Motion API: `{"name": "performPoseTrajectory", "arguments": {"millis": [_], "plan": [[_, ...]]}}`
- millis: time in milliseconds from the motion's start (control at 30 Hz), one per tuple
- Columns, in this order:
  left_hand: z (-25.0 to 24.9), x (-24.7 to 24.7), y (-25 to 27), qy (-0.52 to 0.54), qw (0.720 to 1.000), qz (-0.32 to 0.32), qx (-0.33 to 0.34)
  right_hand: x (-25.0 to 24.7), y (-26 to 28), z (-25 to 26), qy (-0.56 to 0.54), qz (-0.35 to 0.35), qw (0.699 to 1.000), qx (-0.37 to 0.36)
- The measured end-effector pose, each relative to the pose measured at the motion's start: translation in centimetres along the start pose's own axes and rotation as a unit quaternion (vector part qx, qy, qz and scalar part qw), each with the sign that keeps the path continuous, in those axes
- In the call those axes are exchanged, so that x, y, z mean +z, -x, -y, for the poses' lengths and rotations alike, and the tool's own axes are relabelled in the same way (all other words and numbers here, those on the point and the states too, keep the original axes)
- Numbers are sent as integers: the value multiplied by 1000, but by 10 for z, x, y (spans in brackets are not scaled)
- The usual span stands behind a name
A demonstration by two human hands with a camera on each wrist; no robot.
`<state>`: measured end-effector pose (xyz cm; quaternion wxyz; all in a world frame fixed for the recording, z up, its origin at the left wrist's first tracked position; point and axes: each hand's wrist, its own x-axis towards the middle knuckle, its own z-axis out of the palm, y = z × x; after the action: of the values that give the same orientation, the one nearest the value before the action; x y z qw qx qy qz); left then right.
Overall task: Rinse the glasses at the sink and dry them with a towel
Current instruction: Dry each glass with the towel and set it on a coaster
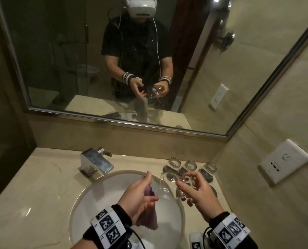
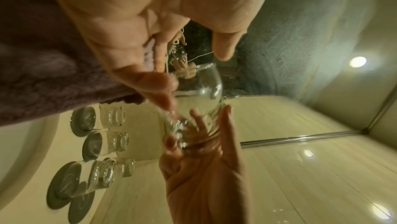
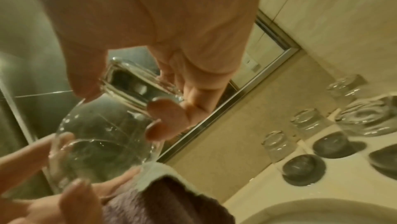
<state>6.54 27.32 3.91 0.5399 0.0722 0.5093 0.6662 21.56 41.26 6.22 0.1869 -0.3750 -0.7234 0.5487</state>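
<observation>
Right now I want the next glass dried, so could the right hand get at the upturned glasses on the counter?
Probably not yet: the right hand grips a glass. The upturned glasses stand just beyond it, nothing between.

Chrome faucet (image 1: pixel 95 163) at back-left of basin, on beige marble bench (image 1: pixel 33 191). Framed mirror (image 1: pixel 59 51) above, w/ a white wall outlet (image 1: pixel 286 160) at right. Dark round coasters (image 3: pixel 304 169) on bench, right side.
</observation>
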Motion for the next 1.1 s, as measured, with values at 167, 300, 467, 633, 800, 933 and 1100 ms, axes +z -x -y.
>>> {"name": "performPoseTrajectory", "arguments": {"millis": [167,300,467,633,800,933,1100], "plan": [[1,0,-11,-6,1000,-23,0,-45,3,-39,127,-113,985,18],[-4,6,-22,1,1000,-21,3,-84,-6,-53,175,-178,968,31],[-14,17,-43,-4,999,-36,7,-115,-30,-48,203,-224,953,22],[-21,32,-65,-5,1000,-26,11,-139,-59,-50,272,-234,932,49],[-22,46,-84,-8,1000,-25,9,-151,-84,-60,302,-240,919,78],[-22,51,-95,-25,999,-21,5,-154,-104,-77,309,-225,917,112],[-21,52,-101,-31,999,-28,1,-150,-126,-105,310,-203,914,168]]}}
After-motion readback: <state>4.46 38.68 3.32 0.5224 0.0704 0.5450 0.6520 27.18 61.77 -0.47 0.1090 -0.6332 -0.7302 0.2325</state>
